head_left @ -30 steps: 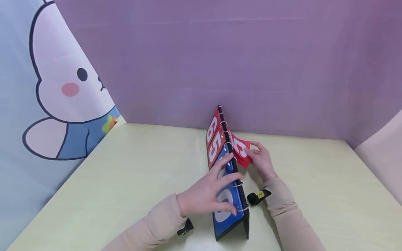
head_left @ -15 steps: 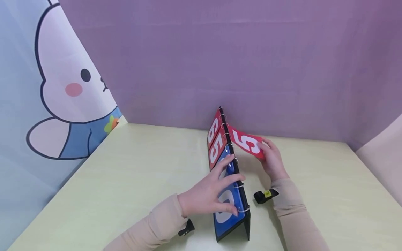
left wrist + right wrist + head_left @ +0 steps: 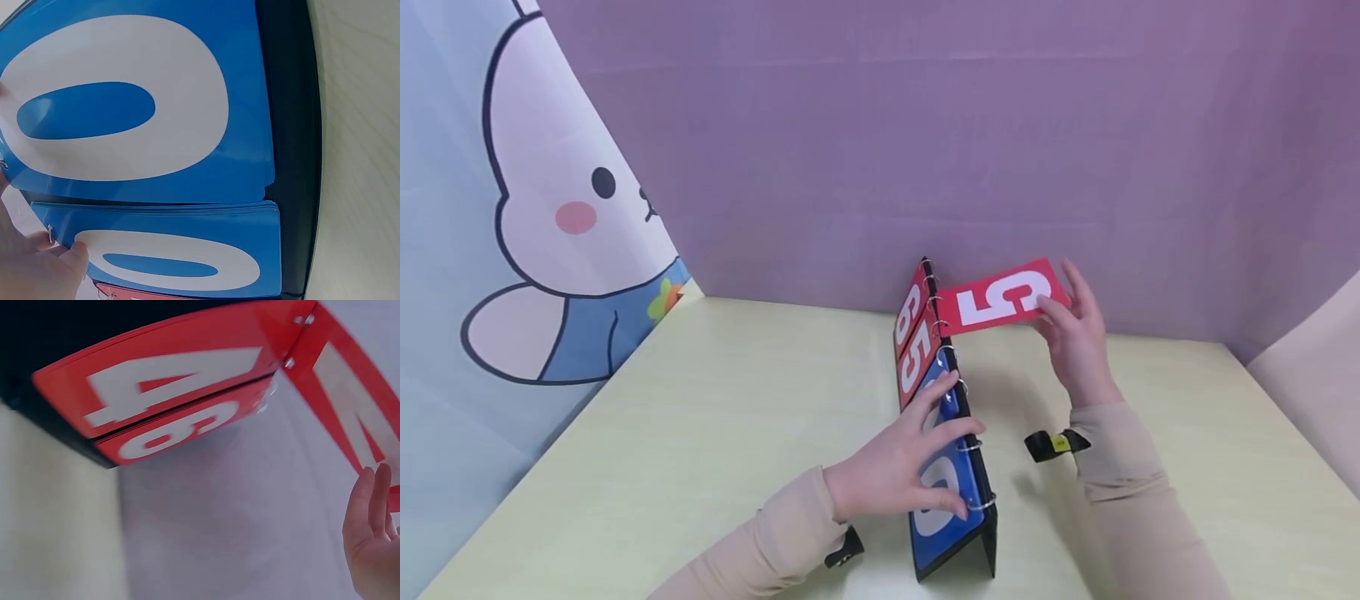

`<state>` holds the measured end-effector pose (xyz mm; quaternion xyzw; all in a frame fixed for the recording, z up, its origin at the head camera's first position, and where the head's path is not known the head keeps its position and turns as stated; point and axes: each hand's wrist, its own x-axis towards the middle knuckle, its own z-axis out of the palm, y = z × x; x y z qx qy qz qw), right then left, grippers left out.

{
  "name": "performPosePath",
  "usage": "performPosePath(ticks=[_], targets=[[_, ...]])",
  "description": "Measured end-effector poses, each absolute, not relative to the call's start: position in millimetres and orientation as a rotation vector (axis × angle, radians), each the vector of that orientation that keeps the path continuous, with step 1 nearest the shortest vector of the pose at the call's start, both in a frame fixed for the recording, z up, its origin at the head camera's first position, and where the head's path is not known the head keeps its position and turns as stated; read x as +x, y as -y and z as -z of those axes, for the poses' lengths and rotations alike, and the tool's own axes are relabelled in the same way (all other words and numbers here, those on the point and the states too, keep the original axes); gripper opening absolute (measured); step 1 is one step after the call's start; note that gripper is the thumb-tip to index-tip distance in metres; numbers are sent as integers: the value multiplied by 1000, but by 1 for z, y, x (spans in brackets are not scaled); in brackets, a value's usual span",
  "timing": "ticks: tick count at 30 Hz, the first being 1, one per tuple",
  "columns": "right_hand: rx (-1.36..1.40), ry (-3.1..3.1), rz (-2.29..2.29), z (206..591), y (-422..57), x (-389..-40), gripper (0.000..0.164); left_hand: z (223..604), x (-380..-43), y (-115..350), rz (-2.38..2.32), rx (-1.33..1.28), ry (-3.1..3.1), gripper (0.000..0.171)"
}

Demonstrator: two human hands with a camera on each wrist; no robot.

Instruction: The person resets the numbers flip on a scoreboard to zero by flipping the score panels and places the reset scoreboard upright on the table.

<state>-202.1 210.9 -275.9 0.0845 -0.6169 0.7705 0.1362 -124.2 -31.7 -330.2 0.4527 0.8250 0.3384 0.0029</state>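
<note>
A flip scoreboard (image 3: 989, 542) stands like a tent on the table, with red and blue number cards hung on metal rings along its black ridge. My left hand (image 3: 880, 477) rests with spread fingers over the blue cards (image 3: 250, 50), fingertips at the ridge; both show white zeros. On the far side, my right hand (image 3: 1078, 346) pinches the free end of a raised red number card (image 3: 1000, 297), which stays on its rings. Its face toward the head camera reads 5; the right wrist view shows a 4 on its other face.
Red cards with 4 (image 3: 169, 381) and 6 (image 3: 181, 432) hang on the scoreboard's right face. Behind the pale table (image 3: 737, 375) rises a purple cloth wall (image 3: 925, 150). A cartoon-printed curtain (image 3: 445, 250) hangs at the left.
My right hand has moved up and to the right, lifting the red 5 card from a hanging slant to a slight upward tilt. My left hand has stayed in place.
</note>
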Motion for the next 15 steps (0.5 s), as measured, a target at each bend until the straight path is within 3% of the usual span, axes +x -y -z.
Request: performPosePath(ticks=[4,15], targets=[[339,1988,-1981,263,-199,-201,73,330,-124,32,-1059,1418,-2590,78],[491,2454,-1515,265,-168,-214,62,333,-127,31,-1051,1488,-2600,78]])
